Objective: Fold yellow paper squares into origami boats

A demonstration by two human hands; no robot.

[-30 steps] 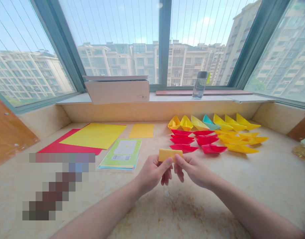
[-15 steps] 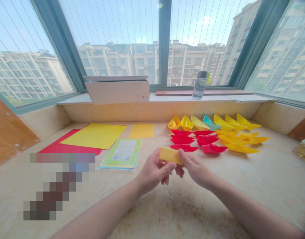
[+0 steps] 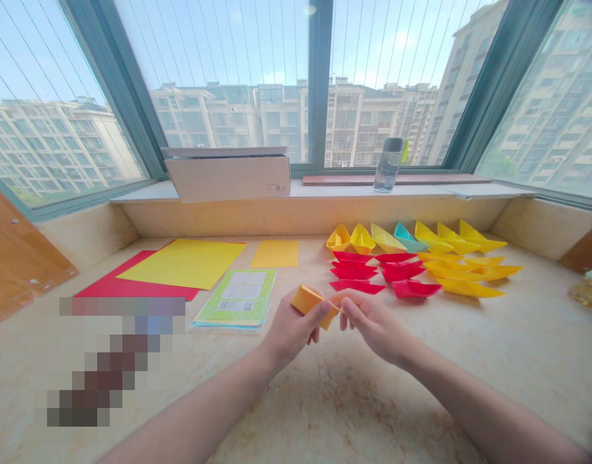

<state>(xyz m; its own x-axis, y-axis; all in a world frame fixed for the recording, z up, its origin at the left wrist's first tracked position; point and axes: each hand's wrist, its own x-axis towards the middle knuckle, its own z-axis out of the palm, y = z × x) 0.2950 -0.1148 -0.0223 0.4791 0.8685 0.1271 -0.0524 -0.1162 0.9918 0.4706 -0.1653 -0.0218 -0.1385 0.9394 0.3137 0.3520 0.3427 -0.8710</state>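
The left hand (image 3: pixel 291 334) and right hand (image 3: pixel 376 327) hold a folded yellow paper (image 3: pixel 308 299) up over the bench (image 3: pixel 422 386). The fingers (image 3: pixel 349 308) of both hands pinch it, near the red paper boats (image 3: pixel 414 289).

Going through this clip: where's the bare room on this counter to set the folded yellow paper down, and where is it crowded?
The left hand holds the folded yellow paper. Bare stone counter runs right of the right hand, below the origami boats. A smaller patch lies between the green packet and the left forearm. Crowded: the close-packed boat rows and the overlapping red sheet and yellow sheet.
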